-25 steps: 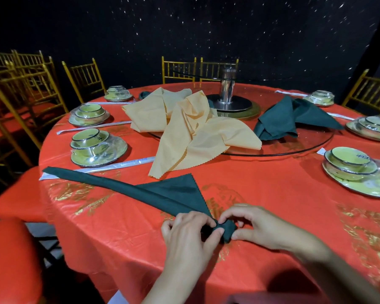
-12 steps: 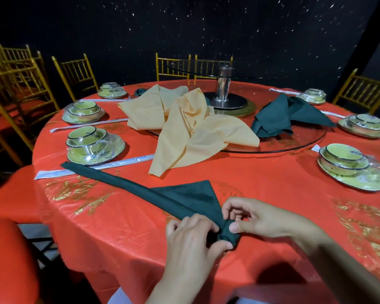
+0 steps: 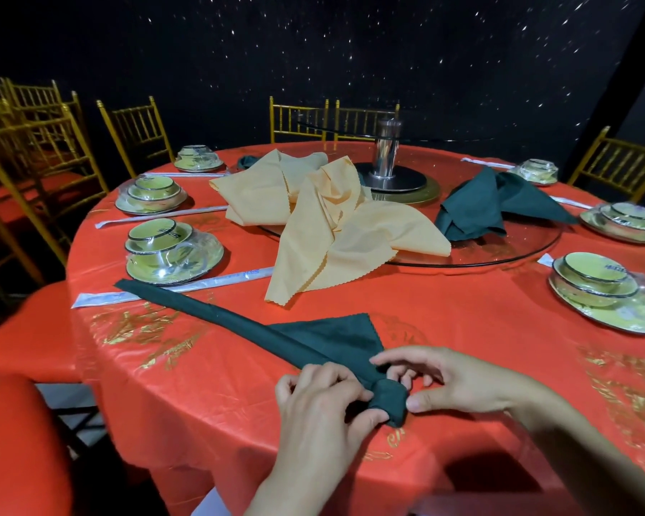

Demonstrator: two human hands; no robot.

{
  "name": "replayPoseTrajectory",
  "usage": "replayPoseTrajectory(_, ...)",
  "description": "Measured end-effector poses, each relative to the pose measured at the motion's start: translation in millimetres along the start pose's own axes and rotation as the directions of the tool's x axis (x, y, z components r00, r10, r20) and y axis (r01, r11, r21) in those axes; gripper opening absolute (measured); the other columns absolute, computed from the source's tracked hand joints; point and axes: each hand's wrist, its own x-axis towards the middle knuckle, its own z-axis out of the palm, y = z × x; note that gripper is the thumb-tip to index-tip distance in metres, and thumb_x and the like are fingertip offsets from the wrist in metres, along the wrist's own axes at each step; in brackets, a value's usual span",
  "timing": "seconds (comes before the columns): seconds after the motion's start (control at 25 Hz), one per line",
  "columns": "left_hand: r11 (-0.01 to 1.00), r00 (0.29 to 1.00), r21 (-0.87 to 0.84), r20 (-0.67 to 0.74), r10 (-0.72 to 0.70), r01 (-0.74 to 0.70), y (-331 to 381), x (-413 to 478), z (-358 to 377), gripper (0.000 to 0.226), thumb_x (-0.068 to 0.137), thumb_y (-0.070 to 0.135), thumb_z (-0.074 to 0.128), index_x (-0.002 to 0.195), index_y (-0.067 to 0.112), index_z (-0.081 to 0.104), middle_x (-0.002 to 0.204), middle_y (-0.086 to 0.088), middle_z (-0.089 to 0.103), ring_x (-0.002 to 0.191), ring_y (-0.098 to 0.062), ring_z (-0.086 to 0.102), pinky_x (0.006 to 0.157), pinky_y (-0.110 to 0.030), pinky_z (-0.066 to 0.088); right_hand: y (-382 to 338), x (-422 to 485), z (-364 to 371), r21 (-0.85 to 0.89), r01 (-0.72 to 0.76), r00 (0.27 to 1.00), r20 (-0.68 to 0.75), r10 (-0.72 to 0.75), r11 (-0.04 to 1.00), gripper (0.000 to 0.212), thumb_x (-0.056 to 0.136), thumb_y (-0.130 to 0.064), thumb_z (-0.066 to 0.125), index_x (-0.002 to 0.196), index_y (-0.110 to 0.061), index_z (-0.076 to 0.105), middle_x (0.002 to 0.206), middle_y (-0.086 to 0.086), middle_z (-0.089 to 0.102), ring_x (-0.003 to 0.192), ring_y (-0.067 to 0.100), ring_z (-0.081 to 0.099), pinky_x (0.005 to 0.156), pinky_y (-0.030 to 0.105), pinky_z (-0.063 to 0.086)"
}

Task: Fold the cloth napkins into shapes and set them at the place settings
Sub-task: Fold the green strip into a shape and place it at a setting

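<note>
A dark green napkin lies on the red tablecloth near the front edge, rolled into a long strip that runs toward the upper left, with a triangular flap beside it. Its near end is coiled into a small tight roll. My left hand pinches that roll from the left between thumb and fingers. My right hand holds it from the right, thumb against its end and fingers curled over the top. Two yellow napkins and another green napkin lie loose on the glass turntable.
Wrapped bowl-and-plate settings stand around the rim: one at the left, one at the right, more farther back. Wrapped chopsticks lie by the strip's far tip. Gold chairs ring the table. A red seat is at lower left.
The roll at the napkin's near end has grown tighter and rounder as both hands turned it. The view has shifted slightly, and the strip's far tip has drawn in a little.
</note>
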Motion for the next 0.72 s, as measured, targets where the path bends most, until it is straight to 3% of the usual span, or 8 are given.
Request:
replayPoseTrajectory(0.24,0.998,0.998,0.008,-0.014,-0.061,0.061,-5,-2,1,0.033,0.070,0.065,0.050,0.064,0.038,0.067,0.076,0.028,0.057,0.085,0.005,0.041,0.078,-0.023,0.020,-18,11,-1,-0.112,-0.013,1.000,0.006,0.013,0.994,0.029,0.085,-0.005,0.067,0.097,-0.031,0.064,0.069,-0.005,0.047,0.057,-0.003,0.040,0.061,0.012,0.032)
replayPoseTrajectory(0.48,0.986,0.987,0.051,-0.038,-0.156,0.158,-6,-5,-12,0.023,0.070,0.059,0.050,0.083,0.041,0.056,0.079,0.030,0.056,0.085,0.006,0.044,0.071,-0.024,0.015,-33,40,3,-0.261,-0.037,0.999,0.002,0.039,0.965,0.016,0.092,-0.016,0.058,0.105,-0.019,0.068,0.072,-0.015,0.056,0.062,-0.008,0.047,0.065,0.010,0.035)
replayPoseTrajectory(0.56,0.979,0.980,0.045,-0.020,-0.196,0.197,-5,-5,-13,0.039,0.058,0.067,0.053,0.088,0.042,0.051,0.079,0.030,0.054,0.085,0.008,0.044,0.071,-0.026,0.016,-36,48,4,-0.287,-0.051,0.999,-0.006,0.051,0.957,0.018,0.094,-0.018,0.056,0.107,-0.017,0.068,0.071,-0.020,0.058,0.064,-0.012,0.049,0.066,0.009,0.035)
replayPoseTrajectory(0.64,0.977,0.981,0.096,0.002,-0.192,0.191,-3,-3,-13,0.053,0.049,0.076,0.051,0.088,0.040,0.051,0.079,0.029,0.054,0.086,0.007,0.043,0.071,-0.026,0.015,-38,53,6,-0.272,-0.046,0.999,-0.012,0.045,0.961,0.014,0.093,-0.019,0.057,0.104,-0.021,0.066,0.061,-0.019,0.053,0.057,-0.006,0.046,0.062,0.012,0.033)
replayPoseTrajectory(0.72,0.975,0.983,0.126,-0.020,-0.184,0.185,-3,1,-12,0.048,0.051,0.073,0.051,0.083,0.037,0.053,0.081,0.025,0.054,0.088,0.001,0.042,0.073,-0.026,0.014,-37,55,10,-0.234,-0.030,0.997,-0.081,0.011,0.972,0.007,0.090,-0.028,0.060,0.094,-0.033,0.059,0.059,-0.014,0.049,0.055,0.001,0.040,0.061,0.022,0.035)
